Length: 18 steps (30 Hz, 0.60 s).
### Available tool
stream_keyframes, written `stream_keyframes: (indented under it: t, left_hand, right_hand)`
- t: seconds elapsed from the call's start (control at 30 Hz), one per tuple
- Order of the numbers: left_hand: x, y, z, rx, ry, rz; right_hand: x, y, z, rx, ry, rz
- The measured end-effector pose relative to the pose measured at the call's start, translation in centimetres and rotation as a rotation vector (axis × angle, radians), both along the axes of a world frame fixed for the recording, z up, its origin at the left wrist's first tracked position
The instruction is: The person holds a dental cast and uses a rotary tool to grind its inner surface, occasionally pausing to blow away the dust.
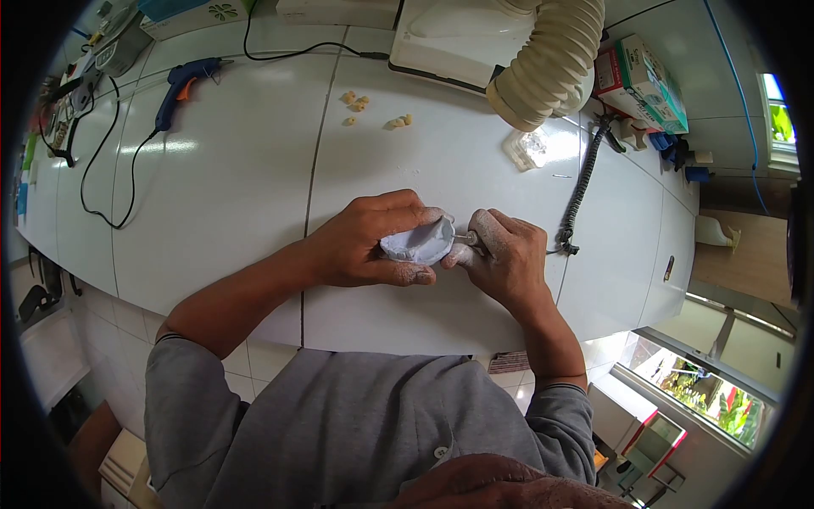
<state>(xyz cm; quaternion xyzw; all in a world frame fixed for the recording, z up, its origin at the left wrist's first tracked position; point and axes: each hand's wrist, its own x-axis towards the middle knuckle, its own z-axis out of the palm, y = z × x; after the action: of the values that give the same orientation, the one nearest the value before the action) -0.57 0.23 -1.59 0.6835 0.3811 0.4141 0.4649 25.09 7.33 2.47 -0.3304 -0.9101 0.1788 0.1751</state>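
My left hand (363, 241) is closed around a pale bluish-white plaster dental cast (420, 246), thumb and fingers on opposite sides of its rim. The cast's hollow, curved side faces up toward me. My right hand (511, 253) pinches a short, slim, light-coloured tool (464, 239) whose tip meets or nearly meets the cast's right edge; its exact kind is too small to tell. White dust coats the fingertips of both hands. Beyond them on the table lie several small yellowish tooth-like pieces (397, 123) in two loose groups.
A blue glue gun (183, 88) with a black cord lies at the left of the white tiled table (229, 182). A ribbed suction hose (551, 64) hangs at the back right, near a clear plastic box (526, 150). A coiled black cord (582, 182) and cartons (642, 83) are at the right.
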Motion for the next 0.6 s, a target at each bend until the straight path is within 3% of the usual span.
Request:
stream_keyframes:
  t: [0.6]
  left_hand:
    - [0.01, -0.04, -0.03, 0.004, -0.005, 0.007]
  right_hand:
    - [-0.04, 0.04, -0.12, -0.003, -0.008, -0.021]
